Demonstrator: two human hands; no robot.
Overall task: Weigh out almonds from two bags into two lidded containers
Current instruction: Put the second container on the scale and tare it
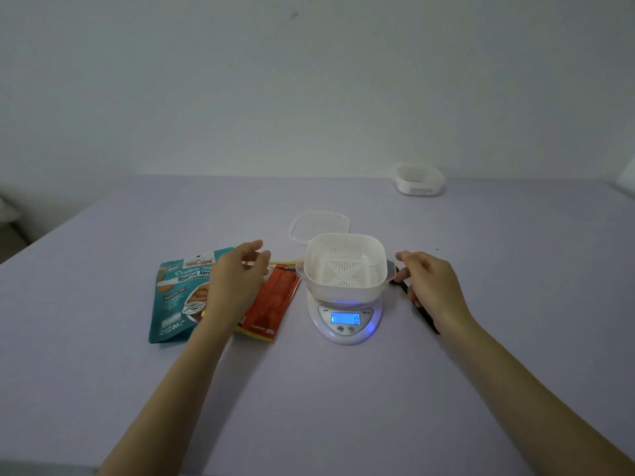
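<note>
Weighing looks set up but not begun. The scale (345, 319) sits at the centre of the frame on the lavender worktop (343, 407), display lit and reading zero, probably so the dish's own weight is cancelled. On its platform stands the first container (345, 266), a white square tub with a slotted insert, open-topped and with no almonds in it. Its clear lid (319, 224) lies flat just behind, out of the pouring path but near enough to fit afterwards.

The second container (419, 180) waits well apart in the upper right of the frame, likely kept for the second portion.

Both bags lie flat, left of centre and side by side: the teal bag (178, 297) further left, the red bag (276, 297) just beside the scale, so either can be lifted straight over the tub.

The left hand (237, 280) hovers over where the bags meet, fingers relaxed and grasping nothing; I judge it is about to pick one up. The right hand (429, 283) is at the tub's right tab, fingers loosely curled and apparently holding nothing, though whether its fingertips touch the tab I cannot tell. Under it lies a dark slender object (426, 319), too hidden to name.
</note>
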